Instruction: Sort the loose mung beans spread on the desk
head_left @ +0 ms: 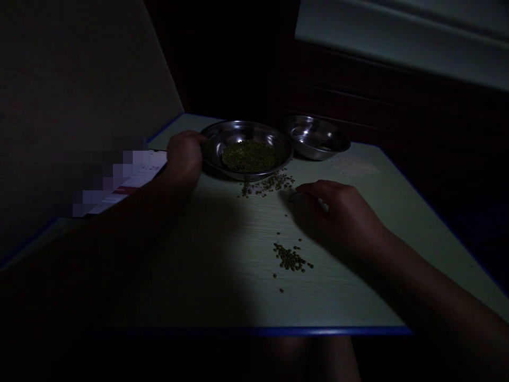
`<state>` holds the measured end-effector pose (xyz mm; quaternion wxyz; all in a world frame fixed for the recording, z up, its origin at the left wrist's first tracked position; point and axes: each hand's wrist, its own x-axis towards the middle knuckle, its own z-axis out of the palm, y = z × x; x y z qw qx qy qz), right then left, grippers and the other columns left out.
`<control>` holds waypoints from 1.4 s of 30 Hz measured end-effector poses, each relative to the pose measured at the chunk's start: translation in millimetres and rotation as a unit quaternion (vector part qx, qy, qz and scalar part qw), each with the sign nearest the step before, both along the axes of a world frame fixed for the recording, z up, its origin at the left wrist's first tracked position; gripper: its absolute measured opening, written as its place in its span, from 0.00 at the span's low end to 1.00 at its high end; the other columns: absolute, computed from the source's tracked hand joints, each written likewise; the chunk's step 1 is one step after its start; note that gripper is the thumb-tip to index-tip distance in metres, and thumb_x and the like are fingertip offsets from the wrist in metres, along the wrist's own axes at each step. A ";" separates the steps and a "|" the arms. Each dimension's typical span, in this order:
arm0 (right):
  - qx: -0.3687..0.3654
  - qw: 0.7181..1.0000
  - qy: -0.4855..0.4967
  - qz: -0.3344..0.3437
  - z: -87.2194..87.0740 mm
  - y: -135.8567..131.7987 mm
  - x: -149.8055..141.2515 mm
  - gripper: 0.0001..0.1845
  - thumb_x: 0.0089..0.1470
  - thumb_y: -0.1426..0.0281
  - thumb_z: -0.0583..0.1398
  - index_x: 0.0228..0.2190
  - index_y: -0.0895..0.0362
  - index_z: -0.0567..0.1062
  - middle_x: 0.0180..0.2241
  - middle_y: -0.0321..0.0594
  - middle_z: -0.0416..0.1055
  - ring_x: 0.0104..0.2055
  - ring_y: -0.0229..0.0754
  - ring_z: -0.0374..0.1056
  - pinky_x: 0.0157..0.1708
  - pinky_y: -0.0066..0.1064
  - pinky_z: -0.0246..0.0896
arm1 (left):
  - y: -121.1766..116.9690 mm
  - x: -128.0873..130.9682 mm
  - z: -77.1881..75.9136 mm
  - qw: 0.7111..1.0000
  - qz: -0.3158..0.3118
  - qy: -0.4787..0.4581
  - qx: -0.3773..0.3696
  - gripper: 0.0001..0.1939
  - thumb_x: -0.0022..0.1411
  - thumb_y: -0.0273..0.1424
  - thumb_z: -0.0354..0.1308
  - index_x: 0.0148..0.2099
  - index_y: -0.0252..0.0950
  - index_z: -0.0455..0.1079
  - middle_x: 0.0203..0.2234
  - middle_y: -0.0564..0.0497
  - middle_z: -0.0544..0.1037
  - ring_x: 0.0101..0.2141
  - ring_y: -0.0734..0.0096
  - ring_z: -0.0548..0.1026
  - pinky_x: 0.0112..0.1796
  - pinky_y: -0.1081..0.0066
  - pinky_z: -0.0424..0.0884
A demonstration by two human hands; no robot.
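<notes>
Two stainless steel bowls stood at the far end of a pale green laminate table (pixel 222 254) with a blue edge. The left bowl (pixel 246 127) held a low mound of small olive-green beans (pixel 249 156), probably mung beans, heaped at its centre. The right bowl (pixel 316 139) stood just beside it, tilted slightly, with its polished interior catching the light.

Outside the bowls, a loose scatter of beans (pixel 266 184) lay on the table just near the left bowl. A denser cluster of beans (pixel 290 258) lay farther toward the person, with a few strays around it. The grains were small, rounded and dull, with no obvious size differences at this resolution.

The left hand (pixel 185 156) was at the left rim of the left bowl, its fingers curled narrowly over the steel. The right hand (pixel 334 212) rested low over the table, right of both bean groups, its fingers (pixel 314 187) drawn in narrowly toward the thumb. A pale glint showed beneath them, but in the dim light I could not tell whether they held a bean.

A partly blurred sheet of paper (pixel 131 183) lay on the table left of the left hand.
</notes>
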<state>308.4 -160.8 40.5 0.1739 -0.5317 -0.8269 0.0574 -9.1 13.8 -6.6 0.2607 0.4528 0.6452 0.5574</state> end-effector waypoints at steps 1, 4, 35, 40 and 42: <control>-0.006 1.000 -0.004 0.012 0.9 -2.1 -2.0 0.24 0.68 0.82 0.66 0.57 0.55 0.94 0.52 0.53 0.95 0.51 0.59 0.92 0.50 0.41 0.81 | 0.1 0.0 -0.1 1.000 0.001 -0.001 -0.002 0.08 0.56 0.23 0.61 0.34 0.41 0.78 0.45 0.42 0.88 0.59 0.44 0.87 0.68 0.51 0.80; -0.023 0.998 0.002 0.050 4.1 -10.6 -7.2 0.21 0.69 0.80 0.68 0.57 0.56 0.94 0.51 0.52 0.95 0.50 0.58 0.92 0.50 0.41 0.82 | 0.3 0.0 -0.2 1.000 0.004 0.003 -0.003 0.07 0.57 0.23 0.60 0.34 0.41 0.77 0.46 0.43 0.88 0.59 0.44 0.87 0.69 0.51 0.80; 0.027 0.994 0.079 -0.066 -10.6 19.5 10.9 0.28 0.73 0.79 0.63 0.66 0.61 0.94 0.54 0.59 0.96 0.50 0.60 0.94 0.51 0.43 0.85 | -0.4 -0.5 1.0 1.000 0.008 -0.002 0.002 0.07 0.57 0.24 0.60 0.35 0.40 0.77 0.48 0.42 0.90 0.60 0.44 0.87 0.72 0.49 0.78; -0.024 0.989 0.136 -0.056 -9.3 19.1 -4.4 0.24 0.70 0.81 0.66 0.60 0.60 0.96 0.47 0.52 0.97 0.45 0.56 0.93 0.48 0.39 0.83 | 1.2 0.4 -0.3 1.000 0.018 -0.023 -0.006 0.08 0.56 0.24 0.60 0.36 0.40 0.80 0.48 0.41 0.91 0.60 0.43 0.88 0.72 0.48 0.79; -0.043 0.987 0.136 -0.071 -8.8 21.6 -5.5 0.24 0.69 0.82 0.67 0.58 0.59 0.97 0.47 0.53 0.97 0.45 0.57 0.93 0.49 0.39 0.83 | 3.0 -1.6 -2.8 1.000 0.017 -0.020 -0.005 0.10 0.56 0.24 0.60 0.37 0.39 0.81 0.48 0.41 0.91 0.60 0.44 0.88 0.70 0.49 0.80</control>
